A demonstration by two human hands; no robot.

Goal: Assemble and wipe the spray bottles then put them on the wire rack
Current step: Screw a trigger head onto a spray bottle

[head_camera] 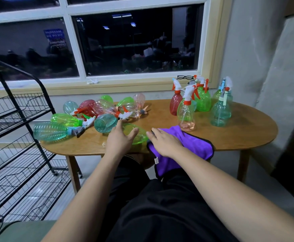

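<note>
Nearest to me is the black-clad lap [160, 206], with both bare forearms reaching forward over it to the counter [238, 137].

Item under handling: one green bottle [140, 136], lying on its side close to the counter's near edge, between the two hands. Its long axis runs from far-left to near-right. I cannot tell which end carries the neck, and no spray head shows on it.

Left hand [121, 139]: the nearer to the bottle, and on it. Fingers spread and nearly straight over the far-left end, thumb laid on the top of the body. Contact only; no closed grasp.

Right hand [165, 142]: palm down, flat on the purple cloth [197, 142], fingertips at the cloth's left edge, just beside the bottle's near-right end. Fingers relaxed and holding nothing that I can see. Part of the cloth hangs over the counter's edge.

Judgement: the left hand is placed to lift the bottle, and the cloth lies ready for the wipe.

Surroundings: a heap of lying bottles [97, 110] beyond the left hand, several with spray heads fitted; a group of upright bottles [202, 100] at far right; the wire rack [20, 119] on the floor to the left, no bottles on the shelves in view.
</note>
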